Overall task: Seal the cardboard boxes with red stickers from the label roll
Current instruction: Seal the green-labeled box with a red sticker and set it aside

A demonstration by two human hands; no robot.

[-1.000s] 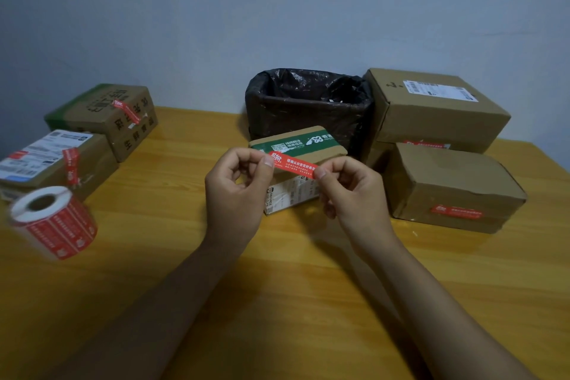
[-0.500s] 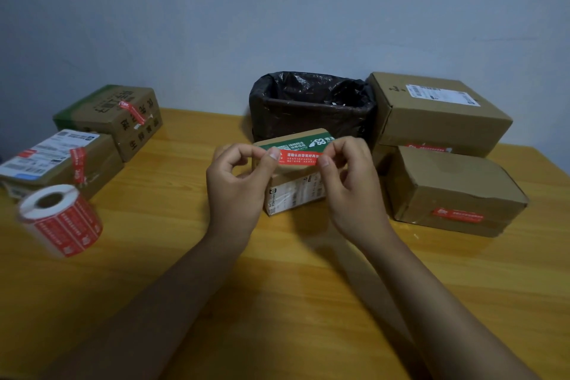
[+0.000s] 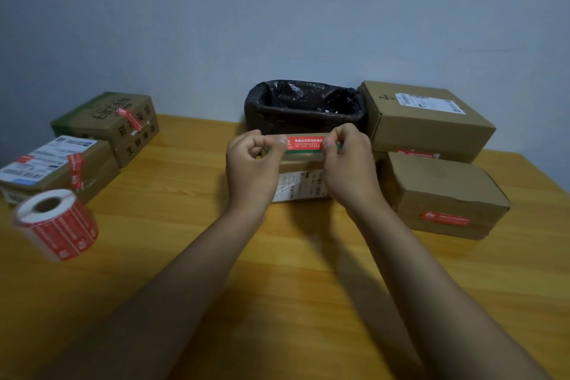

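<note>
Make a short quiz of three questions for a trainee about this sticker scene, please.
1. True or false: both hands pinch the red sticker.
2. On which side of the table is the label roll? A left, B right.
3. What stands right behind the small box?

Key: 1 true: left hand and right hand each hold an end. 2 A. 3 the black-lined bin.

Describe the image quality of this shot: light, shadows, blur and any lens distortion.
Head view: dim, soft light with a bluish cast on the wall; the forearms throw faint shadows on the wooden table. The label roll at the left edge is smeared by blur, while the red sticker pinched between the left hand and right hand shows print too soft to read. Wide-angle bending tilts the boxes near the edges.
</note>
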